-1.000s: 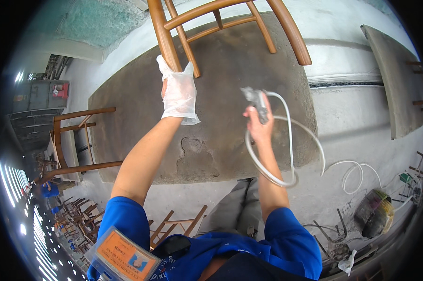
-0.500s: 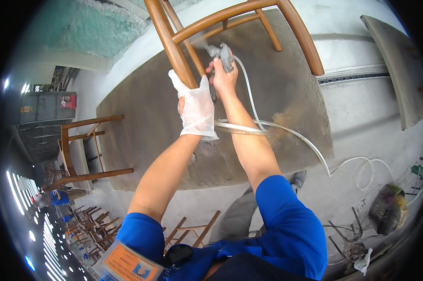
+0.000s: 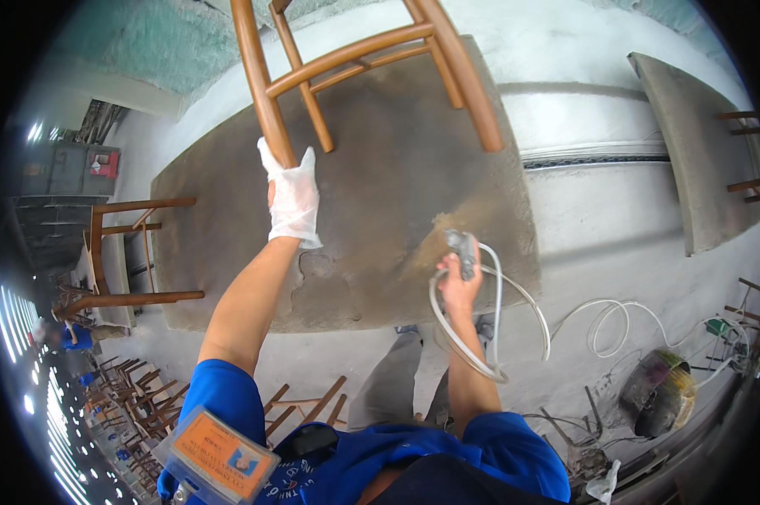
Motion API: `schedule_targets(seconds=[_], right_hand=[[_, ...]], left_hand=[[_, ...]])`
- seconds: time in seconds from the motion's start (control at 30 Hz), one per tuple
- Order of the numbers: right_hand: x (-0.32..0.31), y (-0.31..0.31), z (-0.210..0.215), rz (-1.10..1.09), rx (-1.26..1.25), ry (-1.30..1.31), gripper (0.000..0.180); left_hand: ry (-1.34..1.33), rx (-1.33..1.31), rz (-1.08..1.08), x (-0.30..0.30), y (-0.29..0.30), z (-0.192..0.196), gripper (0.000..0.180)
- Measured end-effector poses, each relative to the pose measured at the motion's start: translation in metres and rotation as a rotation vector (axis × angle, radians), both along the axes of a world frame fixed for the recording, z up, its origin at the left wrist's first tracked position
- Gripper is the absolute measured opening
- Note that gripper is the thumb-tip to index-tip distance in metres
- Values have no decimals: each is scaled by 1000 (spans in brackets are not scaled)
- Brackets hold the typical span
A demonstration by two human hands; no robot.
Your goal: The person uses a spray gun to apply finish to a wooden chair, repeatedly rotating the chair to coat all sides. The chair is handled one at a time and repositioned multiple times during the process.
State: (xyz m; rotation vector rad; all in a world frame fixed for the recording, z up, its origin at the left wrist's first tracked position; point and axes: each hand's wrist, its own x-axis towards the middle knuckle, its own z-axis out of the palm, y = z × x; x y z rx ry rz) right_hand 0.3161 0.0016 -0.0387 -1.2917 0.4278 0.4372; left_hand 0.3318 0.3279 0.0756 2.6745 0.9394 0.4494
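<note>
A brown wooden chair frame (image 3: 346,61) is tilted over the brown board. My left hand (image 3: 294,202), in a thin white glove, is closed round the lower end of one of its legs. Bare, my right hand (image 3: 458,293) grips a grey spray gun (image 3: 461,246) above the board's near right part, away from the chair. From the gun a pale hose (image 3: 496,370) loops round my right forearm. The gun's trigger is mostly hidden by my fingers.
The large stained board (image 3: 371,210) lies under the chair. Another chair frame (image 3: 102,244) stands left of it, and a second board (image 3: 691,151) is at far right. Coiled hose (image 3: 607,328) and a paint-stained drum (image 3: 659,394) are on the right. Several chair frames (image 3: 131,404) crowd the lower left.
My right hand has drawn the spray gun back from the chair, toward me and to the right. My left hand still holds the leg, and the chair has shifted left in view.
</note>
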Motion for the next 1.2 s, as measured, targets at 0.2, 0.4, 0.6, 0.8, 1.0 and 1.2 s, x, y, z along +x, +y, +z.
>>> schedule_targets(seconds=[0.2,0.4,0.6,0.8,1.0,1.2], right_hand=[[107,-107,49,31,-245,-364,60],[161,-73,30,201,-345,-626,55],[169,26,9,170,-262,-927,53],[146,108,43,458,-133,-904,55],[117,121,56,366,-65,-876,58],[72,55,67,69,-181,-602,56]], left_hand=[[-214,-209,324,5,-28,10,97],[-176,-260,397,12,-27,18,94],[-219,-423,435,32,-26,46,88],[-248,-502,395,47,-24,64,90],[-225,-404,352,47,3,42,89],[-256,-251,284,51,24,21,86]])
